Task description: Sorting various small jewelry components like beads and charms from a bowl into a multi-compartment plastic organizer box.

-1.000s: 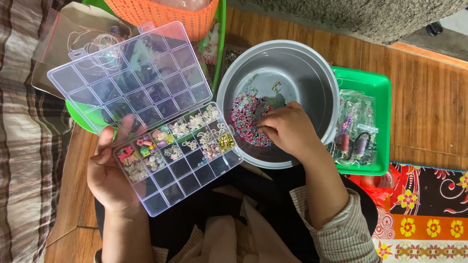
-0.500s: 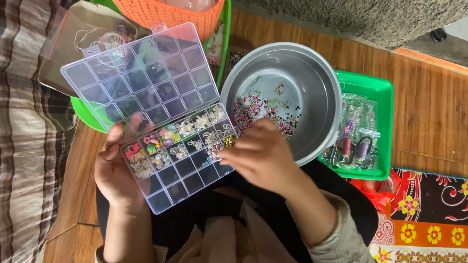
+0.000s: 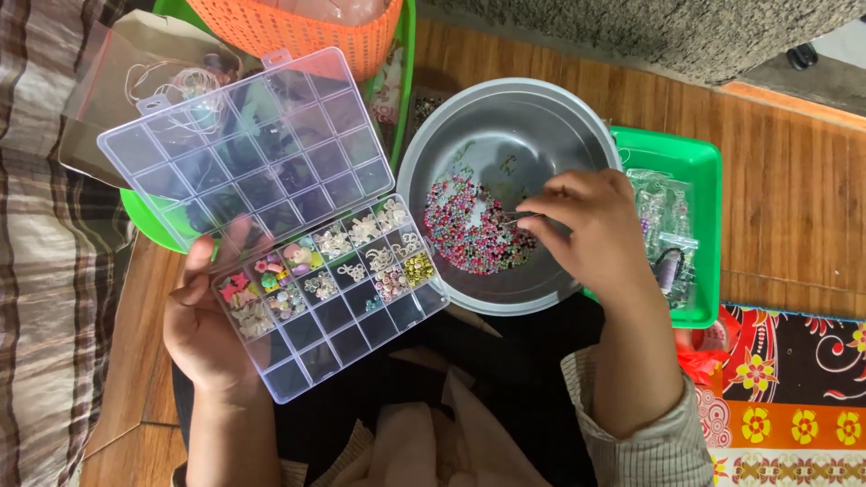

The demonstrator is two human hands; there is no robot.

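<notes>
The left hand (image 3: 203, 329) is gripping the lower left edge of a clear plastic box (image 3: 271, 216), lid open, some compartments holding small charms. Just to its right, the right hand (image 3: 586, 230) is reaching into the round metal bowl (image 3: 541, 117), fingertips pinched narrow over the pile of tiny beads (image 3: 469, 225) lying directly under it.

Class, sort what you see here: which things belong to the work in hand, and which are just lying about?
In use:
- left hand holding the clear compartment box
- right hand over the metal bowl
- beads in the bowl

Lying about:
- orange basket
- green tray with small bags
- patterned cloth
</notes>
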